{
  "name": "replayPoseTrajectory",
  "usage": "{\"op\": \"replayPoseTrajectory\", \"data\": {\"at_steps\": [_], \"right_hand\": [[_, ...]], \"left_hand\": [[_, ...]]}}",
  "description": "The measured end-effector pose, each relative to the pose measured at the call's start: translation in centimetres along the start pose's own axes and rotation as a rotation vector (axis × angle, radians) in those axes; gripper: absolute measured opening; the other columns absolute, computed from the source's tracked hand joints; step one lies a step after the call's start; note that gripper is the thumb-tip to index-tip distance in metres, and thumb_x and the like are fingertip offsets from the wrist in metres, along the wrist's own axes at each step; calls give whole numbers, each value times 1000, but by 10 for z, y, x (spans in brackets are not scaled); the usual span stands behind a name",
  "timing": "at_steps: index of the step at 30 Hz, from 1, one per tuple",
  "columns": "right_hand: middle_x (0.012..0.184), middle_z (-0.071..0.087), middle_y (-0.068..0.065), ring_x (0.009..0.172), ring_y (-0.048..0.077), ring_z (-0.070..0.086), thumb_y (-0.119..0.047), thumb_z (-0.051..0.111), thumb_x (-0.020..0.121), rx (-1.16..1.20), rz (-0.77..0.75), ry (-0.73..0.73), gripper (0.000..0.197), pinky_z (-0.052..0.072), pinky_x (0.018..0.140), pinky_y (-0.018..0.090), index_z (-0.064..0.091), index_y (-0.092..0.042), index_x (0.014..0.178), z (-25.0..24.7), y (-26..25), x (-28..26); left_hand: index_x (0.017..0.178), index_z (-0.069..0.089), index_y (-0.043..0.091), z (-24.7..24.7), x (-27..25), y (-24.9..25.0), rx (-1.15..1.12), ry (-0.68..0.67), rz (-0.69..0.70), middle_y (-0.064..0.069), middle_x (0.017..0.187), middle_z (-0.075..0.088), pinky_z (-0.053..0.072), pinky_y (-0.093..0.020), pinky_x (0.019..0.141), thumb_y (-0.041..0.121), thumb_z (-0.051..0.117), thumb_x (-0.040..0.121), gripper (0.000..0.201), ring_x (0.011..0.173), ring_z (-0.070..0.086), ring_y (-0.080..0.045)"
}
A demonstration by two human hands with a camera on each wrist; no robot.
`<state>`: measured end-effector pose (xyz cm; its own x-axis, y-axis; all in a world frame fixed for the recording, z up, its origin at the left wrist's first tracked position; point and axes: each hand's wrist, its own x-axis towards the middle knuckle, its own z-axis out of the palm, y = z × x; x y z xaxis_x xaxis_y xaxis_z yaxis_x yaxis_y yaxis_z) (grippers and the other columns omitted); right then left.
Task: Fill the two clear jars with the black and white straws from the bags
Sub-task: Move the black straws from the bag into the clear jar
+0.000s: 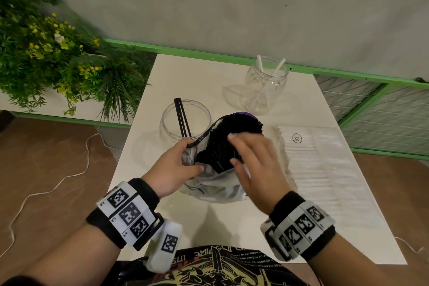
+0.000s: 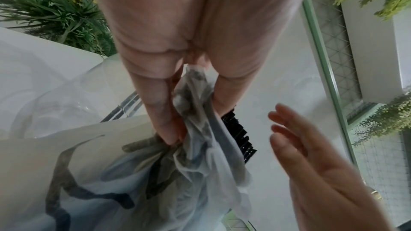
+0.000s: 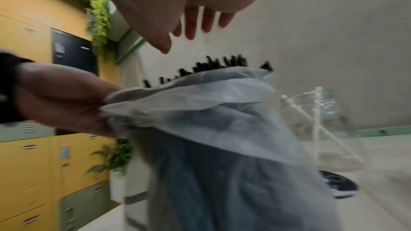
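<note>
A thin plastic bag of black straws stands in the middle of the white table. My left hand pinches the bag's bunched left rim. My right hand hovers over the fanned straw tops with straight, spread fingers; the head view leaves contact with the straws unclear. A clear jar with two black straws stands just behind the bag on the left. A second clear jar with two white straws stands farther back on the right.
A flat clear bag of white straws marked XL lies on the table's right side. Green plants fill the left. A green rail and wire mesh run behind and to the right. A white cable lies on the floor.
</note>
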<state>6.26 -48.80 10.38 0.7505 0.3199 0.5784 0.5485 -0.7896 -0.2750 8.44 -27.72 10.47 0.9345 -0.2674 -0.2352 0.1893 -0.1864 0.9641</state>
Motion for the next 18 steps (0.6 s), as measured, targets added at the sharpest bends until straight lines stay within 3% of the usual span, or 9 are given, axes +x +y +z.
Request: {"op": "replayPoseTrajectory", "data": {"at_steps": [2,5,8,13,15,18], "right_hand": [[117,59,11,104,26,54,-12,49,94,140,-8,-110,37,45,94,33,52,-5,130,6,-9,-7],[119,58,5,106,20,57,-23,51,93,188,180,-273,39,49,91,33,51,-11,130,14,-2,-10],[117,60,1,102,18,59,-26,64,90,206,294,-341,38,51,86,32,56,-13,125,15,1,-6],[113,62,3,104,19,53,-26,72,84,222,377,-382,45,42,86,24,57,-11,124,21,-6,2],[108,62,4,103,20,50,-23,73,82,228,397,-379,40,37,82,21,59,-10,117,23,-9,4],[103,63,4,99,22,48,-21,74,79,219,354,-378,35,40,81,25,62,-10,110,26,-12,3]], "left_hand": [[109,55,34,0,0,1,6,-6,6,12,98,72,52,-31,89,17,70,64,51,94,67,-9],[120,49,32,-1,1,0,64,21,-6,3,98,65,50,-27,81,21,72,64,61,84,65,-13],[127,42,32,-2,3,-2,51,60,-45,-5,91,56,52,-37,77,10,70,74,63,76,57,-17],[119,44,28,1,3,-5,52,42,-82,-16,99,65,52,-54,83,21,60,66,56,89,64,-37],[112,48,30,1,5,-6,53,24,-82,-15,98,67,49,-57,86,19,58,68,47,92,63,-38],[110,52,27,1,4,-3,33,2,-87,-17,101,67,47,-59,90,16,56,69,43,95,62,-38]]}}
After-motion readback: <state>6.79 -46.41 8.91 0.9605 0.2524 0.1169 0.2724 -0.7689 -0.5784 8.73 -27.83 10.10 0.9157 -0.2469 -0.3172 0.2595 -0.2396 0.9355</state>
